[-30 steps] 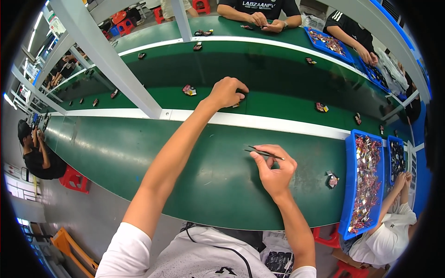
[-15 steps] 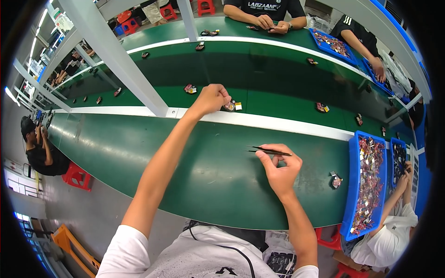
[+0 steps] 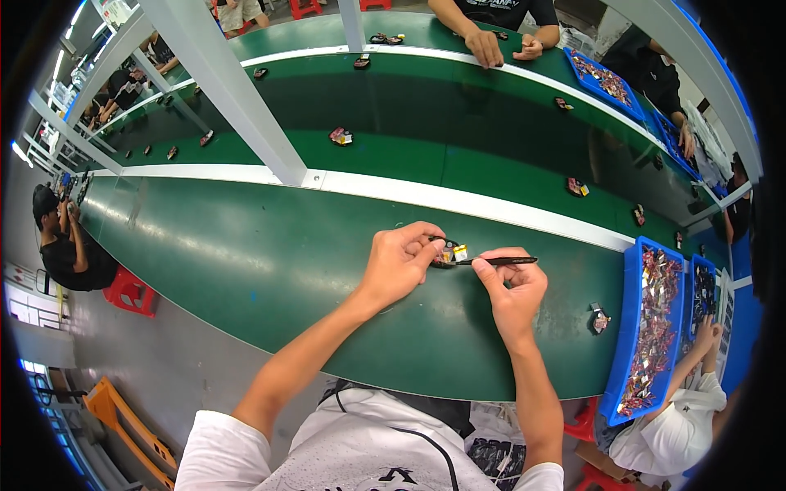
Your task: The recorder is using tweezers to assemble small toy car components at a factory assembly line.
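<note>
Two hands pinch small part (glossy).

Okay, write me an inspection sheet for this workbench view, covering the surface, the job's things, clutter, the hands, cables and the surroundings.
Surface: glossy green bench top, with a white strip along its far edge.
Job's things: small black part with a yellow patch, held just above the bench; slim black tweezers pointing at it.
Clutter: one small dark part lying loose near the blue plastic tray of small parts.
Hands: left hand pinches the part; right hand grips the tweezers.
Cables: thin black cord over the person's white shirt.
Surroundings: green conveyor belt carrying scattered parts; other people at work around it; white frame post.
</note>
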`<state>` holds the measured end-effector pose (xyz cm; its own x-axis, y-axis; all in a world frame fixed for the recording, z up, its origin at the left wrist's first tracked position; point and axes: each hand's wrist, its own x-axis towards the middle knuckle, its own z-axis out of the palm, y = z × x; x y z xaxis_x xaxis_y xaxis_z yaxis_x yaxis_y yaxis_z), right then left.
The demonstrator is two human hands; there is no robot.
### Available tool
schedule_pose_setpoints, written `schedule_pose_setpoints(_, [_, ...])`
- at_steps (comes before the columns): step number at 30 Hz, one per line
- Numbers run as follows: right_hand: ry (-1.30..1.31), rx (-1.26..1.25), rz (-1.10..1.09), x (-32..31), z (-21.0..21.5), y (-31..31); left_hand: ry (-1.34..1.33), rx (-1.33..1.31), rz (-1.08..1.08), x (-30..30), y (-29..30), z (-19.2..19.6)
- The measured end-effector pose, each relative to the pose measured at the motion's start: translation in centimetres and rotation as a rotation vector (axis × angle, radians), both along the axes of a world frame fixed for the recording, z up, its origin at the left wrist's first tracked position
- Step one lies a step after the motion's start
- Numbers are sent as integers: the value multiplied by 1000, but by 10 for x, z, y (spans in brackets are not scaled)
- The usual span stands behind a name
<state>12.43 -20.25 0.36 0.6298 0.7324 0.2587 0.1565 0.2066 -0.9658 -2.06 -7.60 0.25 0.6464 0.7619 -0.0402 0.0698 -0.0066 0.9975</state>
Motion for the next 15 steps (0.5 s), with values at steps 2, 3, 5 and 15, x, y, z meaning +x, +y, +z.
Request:
schedule_pose_setpoints(2, [-39, -17, -5, 0, -2, 1, 2, 20, -4, 0, -1, -1])
schedule_pose_setpoints(3, [-39, -20, -5, 0, -4, 1, 6, 43, -7, 0, -2, -2])
schedule_pose_setpoints(5, [-95, -56, -4, 1, -6, 2, -9, 53, -1, 0, -2, -2])
schedule_pose_setpoints(15, [-21, -89, 9, 1, -2, 2, -56, 54, -22, -2, -2, -1])
